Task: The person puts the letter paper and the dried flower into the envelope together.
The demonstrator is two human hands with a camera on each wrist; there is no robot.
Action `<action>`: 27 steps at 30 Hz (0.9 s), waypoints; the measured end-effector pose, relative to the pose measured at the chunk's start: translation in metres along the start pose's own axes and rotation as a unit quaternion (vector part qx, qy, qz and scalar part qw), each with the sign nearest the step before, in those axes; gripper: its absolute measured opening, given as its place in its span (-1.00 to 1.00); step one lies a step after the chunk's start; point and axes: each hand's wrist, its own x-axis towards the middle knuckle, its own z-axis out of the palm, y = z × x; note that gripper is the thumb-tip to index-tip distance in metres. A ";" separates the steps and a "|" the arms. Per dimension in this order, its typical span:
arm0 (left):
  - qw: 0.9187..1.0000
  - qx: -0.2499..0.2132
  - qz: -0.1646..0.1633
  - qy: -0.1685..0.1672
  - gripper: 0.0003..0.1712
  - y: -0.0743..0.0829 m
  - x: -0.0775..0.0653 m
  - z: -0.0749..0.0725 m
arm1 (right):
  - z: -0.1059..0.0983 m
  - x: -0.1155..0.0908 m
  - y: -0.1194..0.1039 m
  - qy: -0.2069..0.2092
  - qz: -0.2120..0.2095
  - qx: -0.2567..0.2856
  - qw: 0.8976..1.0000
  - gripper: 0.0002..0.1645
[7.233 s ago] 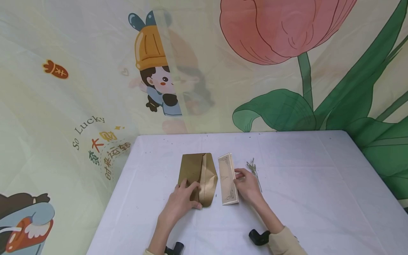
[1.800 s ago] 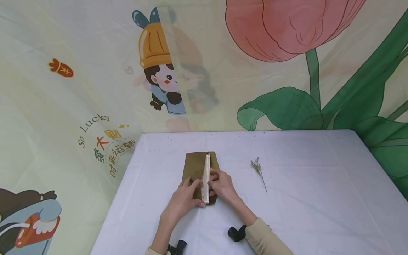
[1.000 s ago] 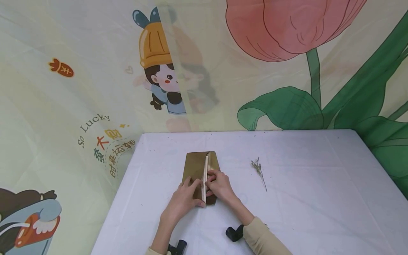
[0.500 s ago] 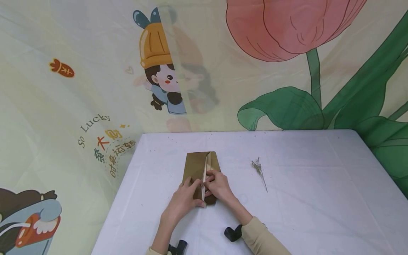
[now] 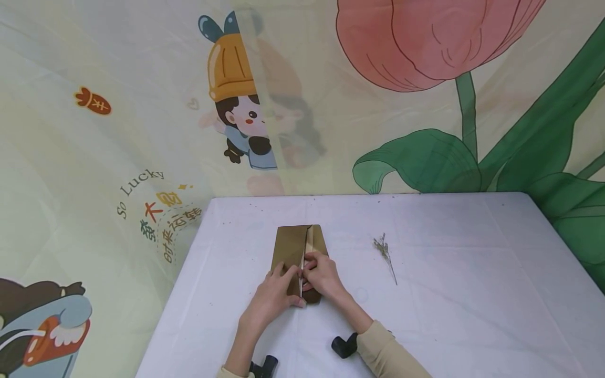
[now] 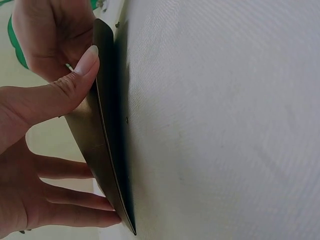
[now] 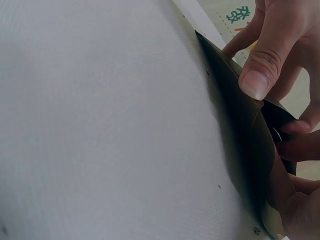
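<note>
Head view: near the table's far edge [image 5: 449, 197], left hand [image 5: 272, 292] holds envelope [image 5: 290, 241], right hand [image 5: 325, 276] pinches card [image 5: 301, 290]; snagging could crease either.

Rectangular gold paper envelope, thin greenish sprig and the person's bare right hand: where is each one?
Rectangular gold paper envelope [image 5: 290, 244]: head view, far part of its flat body.
Thin greenish sprig [image 5: 383, 249]: head view, lower part of its bushy head.
Bare right hand [image 5: 325, 274]: head view, back of the hand.

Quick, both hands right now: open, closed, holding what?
Left hand: closed, holding the gold envelope.
Right hand: closed, apparently pinching the pale card, of which only a sliver shows at the gold envelope.
</note>
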 end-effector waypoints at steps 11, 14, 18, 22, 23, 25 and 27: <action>1.000 0.001 0.003 0.003 -0.30 0.002 0.001 0.000 | 0.000 -0.002 -0.001 -0.006 0.005 0.010 1.000 -0.46; 1.000 0.001 0.001 0.002 -0.28 0.001 0.001 0.000 | -0.001 -0.002 -0.002 -0.008 0.006 0.012 1.000 -0.46; 1.000 0.002 0.000 0.001 -0.25 0.001 0.001 0.001 | -0.002 -0.003 -0.001 -0.012 0.006 0.010 1.000 -0.48; 1.000 -0.001 0.000 -0.002 -0.20 0.000 0.000 -0.001 | -0.004 -0.005 -0.003 -0.017 0.006 0.005 1.000 -0.54; 1.000 -0.003 -0.001 -0.002 -0.17 0.000 0.000 -0.001 | -0.005 -0.006 -0.003 -0.018 0.008 0.001 1.000 -0.56; 1.000 -0.004 0.000 -0.003 -0.14 0.001 -0.001 -0.002 | -0.007 -0.008 -0.005 -0.021 0.003 -0.007 1.000 -0.59; 1.000 -0.003 0.003 -0.002 -0.14 0.001 -0.001 -0.002 | -0.011 -0.009 -0.006 -0.021 -0.001 -0.016 1.000 -0.62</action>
